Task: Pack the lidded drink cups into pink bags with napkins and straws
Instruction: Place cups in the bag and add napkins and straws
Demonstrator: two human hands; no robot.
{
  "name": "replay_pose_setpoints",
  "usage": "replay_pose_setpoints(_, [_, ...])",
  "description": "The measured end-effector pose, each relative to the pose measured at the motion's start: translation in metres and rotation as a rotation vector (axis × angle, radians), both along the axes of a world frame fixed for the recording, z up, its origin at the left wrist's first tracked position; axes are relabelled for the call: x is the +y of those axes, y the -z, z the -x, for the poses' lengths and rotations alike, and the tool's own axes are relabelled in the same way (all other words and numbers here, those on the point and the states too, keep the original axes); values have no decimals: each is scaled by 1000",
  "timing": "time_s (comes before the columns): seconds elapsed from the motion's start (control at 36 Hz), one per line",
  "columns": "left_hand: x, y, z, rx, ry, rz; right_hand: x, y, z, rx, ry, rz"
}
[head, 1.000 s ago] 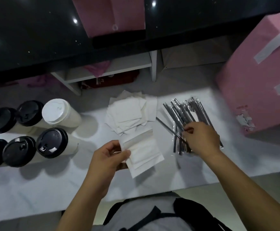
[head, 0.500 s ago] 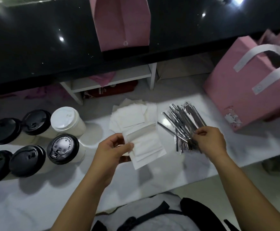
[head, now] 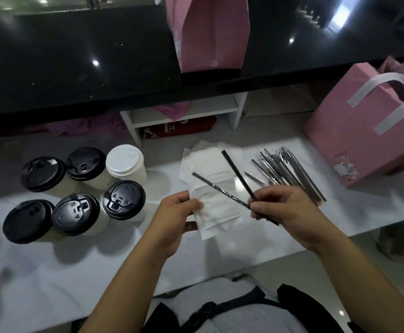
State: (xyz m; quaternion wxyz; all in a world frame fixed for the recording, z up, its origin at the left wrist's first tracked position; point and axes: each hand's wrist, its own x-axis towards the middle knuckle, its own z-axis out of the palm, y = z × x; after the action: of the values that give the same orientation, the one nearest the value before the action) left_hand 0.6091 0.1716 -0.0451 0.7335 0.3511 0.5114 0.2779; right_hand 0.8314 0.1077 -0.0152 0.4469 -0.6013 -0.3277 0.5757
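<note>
My left hand point(head: 175, 218) pinches a few white napkins point(head: 216, 207) above the white counter. My right hand point(head: 286, 212) grips two black wrapped straws point(head: 238, 175) that fan up and to the left over the napkins. A napkin pile point(head: 204, 159) lies behind them, and a heap of wrapped straws point(head: 284, 169) lies to its right. Several lidded cups stand at the left, most with black lids point(head: 124, 199), one with a white lid point(head: 125, 161). A pink bag with white handles point(head: 369, 131) stands at the right, its mouth open.
A second pink bag point(head: 209, 32) stands on the raised black counter point(head: 75, 58) at the back. Below that counter a small white shelf point(head: 186, 111) holds pink and red items. The white counter's front edge point(head: 220, 277) runs just before my body.
My right hand has lifted two straws out of the heap and brought them left over the napkins. My left hand still holds the napkins.
</note>
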Motion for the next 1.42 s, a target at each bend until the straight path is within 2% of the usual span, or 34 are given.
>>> replay_pose_setpoints(0.08, [-2, -3, 5, -53, 34, -13, 2, -6, 16, -72, -75, 5])
replay_pose_setpoints(0.19, [-7, -6, 10, -153, 55, -29, 7, -5, 30, -95, -56, 48])
replay_pose_setpoints(0.36, [-9, -6, 23, -252, 49, -52, 11, -2, 41, -235, -58, 53])
replay_pose_setpoints(0.75, [-4, 0, 31, -119, -34, -96, 21, 2, 57, -481, -297, 7])
replay_pose_setpoints(0.89, [0, 0, 31, -113, -74, -65, 24, 5, 53, -639, -406, -73])
replay_pose_setpoints(0.94, [1, 0, 31, -140, -100, -55, 25, 6, 52, -583, -343, -70])
replay_pose_setpoints(1.06, [5, -8, 35, -244, -135, -19, 27, 4, 39, -330, -179, -22])
replay_pose_setpoints(1.19, [1, -14, 43, -403, -65, 33, 26, -1, 23, 392, -143, 216])
replay_pose_setpoints(1.25, [1, -15, 43, -399, -19, 58, 25, 0, 20, 576, -160, 295])
replay_pose_setpoints(1.31, [2, -14, 38, -294, -38, 56, 24, 3, 20, 593, -196, 315])
replay_pose_setpoints(1.42, [0, -8, 28, -154, -77, 49, 23, 8, 23, 480, -287, 282])
